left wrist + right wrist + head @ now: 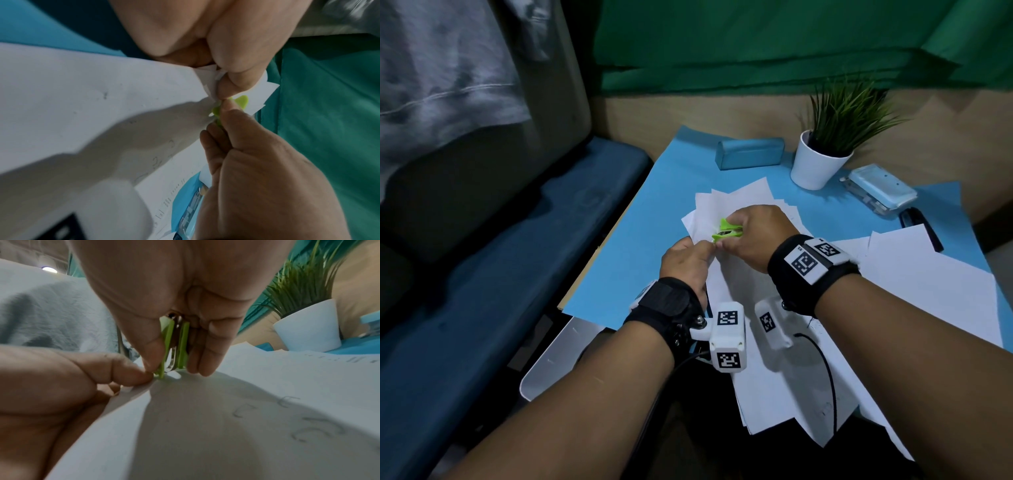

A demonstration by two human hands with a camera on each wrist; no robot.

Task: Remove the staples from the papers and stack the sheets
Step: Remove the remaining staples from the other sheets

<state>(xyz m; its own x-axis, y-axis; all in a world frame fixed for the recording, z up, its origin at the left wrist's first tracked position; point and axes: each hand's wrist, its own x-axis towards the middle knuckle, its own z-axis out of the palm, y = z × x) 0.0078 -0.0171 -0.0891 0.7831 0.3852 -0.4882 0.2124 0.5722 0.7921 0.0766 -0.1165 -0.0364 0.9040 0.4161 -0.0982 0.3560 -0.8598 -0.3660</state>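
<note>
A lime-green staple remover sits in my right hand, thumb and fingers squeezing its two wings. Its metal claws meet the corner of a white paper bundle. My left hand pinches that same corner between thumb and forefinger, right beside the remover. Several loose white sheets are spread over the blue mat. Several pulled staples lie on the top sheet. The staple at the corner is hidden by fingers.
A white pot with a green plant stands at the back. A teal case lies left of it, a pale blue stapler and a black stapler to the right. A blue bench runs along the left.
</note>
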